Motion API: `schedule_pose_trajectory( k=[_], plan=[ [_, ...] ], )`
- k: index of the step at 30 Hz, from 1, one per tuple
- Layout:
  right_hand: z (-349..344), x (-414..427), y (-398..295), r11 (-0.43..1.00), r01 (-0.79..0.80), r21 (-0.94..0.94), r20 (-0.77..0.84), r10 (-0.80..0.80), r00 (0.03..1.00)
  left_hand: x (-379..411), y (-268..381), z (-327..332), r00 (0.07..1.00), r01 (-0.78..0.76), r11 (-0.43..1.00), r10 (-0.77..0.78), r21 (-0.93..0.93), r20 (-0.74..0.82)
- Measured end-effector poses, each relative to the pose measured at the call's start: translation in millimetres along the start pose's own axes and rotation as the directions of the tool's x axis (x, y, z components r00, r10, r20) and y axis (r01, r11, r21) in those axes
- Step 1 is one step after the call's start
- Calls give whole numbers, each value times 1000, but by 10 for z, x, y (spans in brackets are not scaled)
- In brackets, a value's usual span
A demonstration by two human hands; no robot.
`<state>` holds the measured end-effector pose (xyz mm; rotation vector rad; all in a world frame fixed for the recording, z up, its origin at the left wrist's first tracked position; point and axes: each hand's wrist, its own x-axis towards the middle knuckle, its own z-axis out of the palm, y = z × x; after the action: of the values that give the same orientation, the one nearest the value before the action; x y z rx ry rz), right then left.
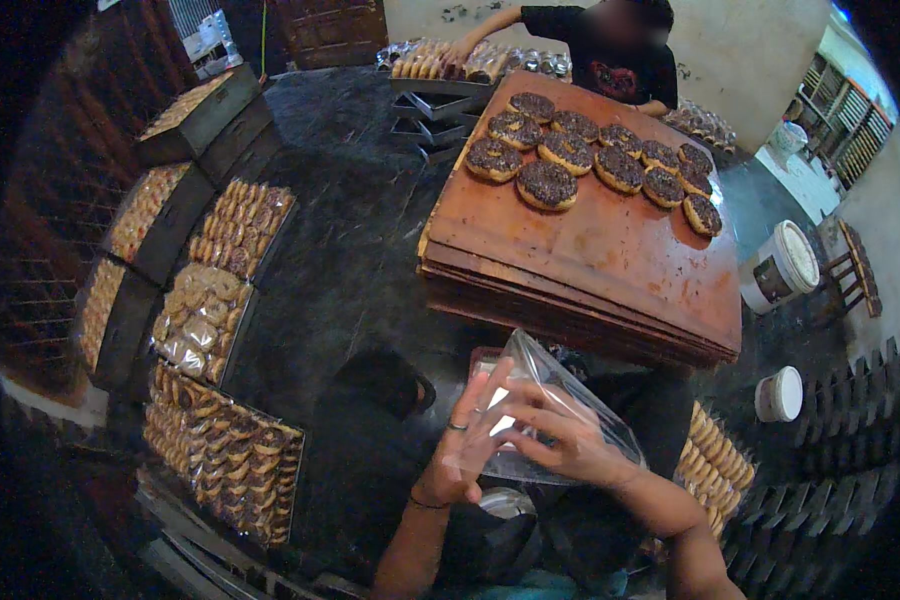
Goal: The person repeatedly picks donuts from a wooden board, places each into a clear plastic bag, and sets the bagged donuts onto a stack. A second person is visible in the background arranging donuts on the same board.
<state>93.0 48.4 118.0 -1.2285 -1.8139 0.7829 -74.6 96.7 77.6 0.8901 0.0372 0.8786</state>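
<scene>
A clear plastic bag (544, 367) is spread between my two hands, low in the middle of the view. My left hand (465, 435), with a ring and a thin wrist band, has its fingers apart and lies against the bag's left side. My right hand (562, 435) reaches over from the right, its fingers bent on the film; blur hides whether it pinches it. Something white shows behind the fingers. Beyond my hands, several doughnuts with dark sprinkles (547, 185) lie on a stack of reddish-brown boards (570, 262).
Trays of packed doughnuts (225, 457) line the left floor, beside dark crates (202, 112). A co-worker (622, 60) reaches toward bagged pastries (435, 60) behind the boards. At the right stand a white bucket (784, 266) and a smaller tub (780, 394), with more doughnuts (712, 465) nearer.
</scene>
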Motion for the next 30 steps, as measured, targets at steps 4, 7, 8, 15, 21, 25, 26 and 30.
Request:
schedule_pose_trajectory(
  k=[4,7,8,15,21,25,26,30],
  plan=[
    [-1,18,-41,980,138,-144,-110,-155,982,-48,-118,119,979,-169,986,168,0,-115],
    [56,24,9,985,-22,170,77,9,997,-24,-238,137,975,-166,983,176,83,-133],
    [70,37,40,994,49,93,43,-53,998,-22,-269,210,950,-107,981,149,162,-275],
    [-323,-27,53,983,103,155,256,-141,956,-39,-121,-228,792,-342,851,32,-399,-610],
    [-1253,1264,1558,896,-290,-338,-579,45,814,-128,-234,-625,762,-381,556,-264,-739,-591],
    [-1138,1811,1817,714,-462,-527,-570,107,814,-92,-277,-590,756,-413,382,-362,-827,-545],
    [-1084,1886,1769,685,-516,-515,-579,166,798,-114,-294,-619,774,-414,364,-341,-834,-533],
    [-1032,1934,1564,728,-561,-395,-659,201,725,-60,-280,-554,750,-417,379,-370,-826,-548]
  ],
)
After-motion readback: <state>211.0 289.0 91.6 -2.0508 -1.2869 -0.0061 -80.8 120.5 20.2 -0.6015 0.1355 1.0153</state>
